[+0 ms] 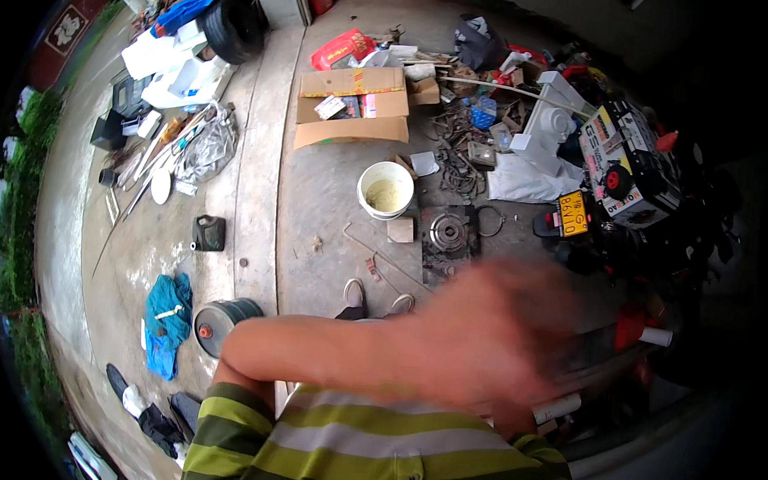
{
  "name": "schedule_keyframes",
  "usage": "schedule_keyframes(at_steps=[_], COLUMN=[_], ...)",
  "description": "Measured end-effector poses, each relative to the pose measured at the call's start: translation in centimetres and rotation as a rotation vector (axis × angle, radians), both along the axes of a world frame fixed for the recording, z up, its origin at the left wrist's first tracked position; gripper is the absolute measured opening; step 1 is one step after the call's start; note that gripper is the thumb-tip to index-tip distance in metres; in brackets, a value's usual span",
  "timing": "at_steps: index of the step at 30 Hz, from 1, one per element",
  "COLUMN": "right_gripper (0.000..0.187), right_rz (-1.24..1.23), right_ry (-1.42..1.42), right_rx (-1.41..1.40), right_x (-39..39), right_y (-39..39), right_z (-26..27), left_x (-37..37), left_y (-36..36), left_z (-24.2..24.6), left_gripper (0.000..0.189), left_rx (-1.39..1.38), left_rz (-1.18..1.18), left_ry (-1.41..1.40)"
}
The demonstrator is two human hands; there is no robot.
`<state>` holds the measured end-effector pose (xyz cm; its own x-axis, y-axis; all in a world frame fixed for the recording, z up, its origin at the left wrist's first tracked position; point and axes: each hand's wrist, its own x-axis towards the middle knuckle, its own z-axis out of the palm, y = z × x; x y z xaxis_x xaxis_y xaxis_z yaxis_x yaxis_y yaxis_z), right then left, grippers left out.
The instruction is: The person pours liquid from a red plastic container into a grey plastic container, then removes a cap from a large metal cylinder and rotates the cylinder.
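Note:
From the left edge of my striped shirt, my left forearm reaches across my chest to the right. At its end my left hand (501,326) is a large motion blur close to the camera, its fingers not readable. My right forearm shows partly below it; my right hand is hidden or merged with the blur, so I cannot tell it apart. Beyond the hands, on the concrete floor, lies a gas burner (448,232). Up and left of it stands a white bucket (385,207) with pale matter inside. A wooden block (400,230) lies between them.
An open cardboard box (354,83) lies beyond the bucket. At right stand a motorcycle and a sticker-covered case (634,166). A black jerrycan (209,233), a drum (219,323) and blue-green cloth (168,308) are at left. A thin rod (383,258) lies before my feet.

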<state>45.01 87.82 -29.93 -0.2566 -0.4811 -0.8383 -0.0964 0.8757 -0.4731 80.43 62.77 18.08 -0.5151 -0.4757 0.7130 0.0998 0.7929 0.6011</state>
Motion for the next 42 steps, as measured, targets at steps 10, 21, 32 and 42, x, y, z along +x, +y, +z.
schedule_keyframes(at_steps=[10,21,32,42], right_gripper=[0.021,0.025,0.018,0.019], right_rz=[-0.064,-0.063,0.118,0.305], right_ry=[0.002,-0.053,-0.026,-0.01], right_rx=[0.082,0.041,0.012,-0.067], right_x=[-1.9,-4.0,-6.8,-1.3], right_y=[3.7,2.3,-7.5,-15.4], right_z=[1.0,-1.1,0.1,0.0], left_x=[-10.3,7.0,27.7,21.6], left_y=[6.3,6.1,43.7,38.7], left_z=[7.4,-23.3,-45.7,-44.1], left_gripper=[0.02,0.041,0.048,0.053], left_rx=[0.054,0.523,2.447,2.092], left_rz=[0.044,0.567,1.633,1.391], left_ry=[0.509,-0.988,0.25,0.129])
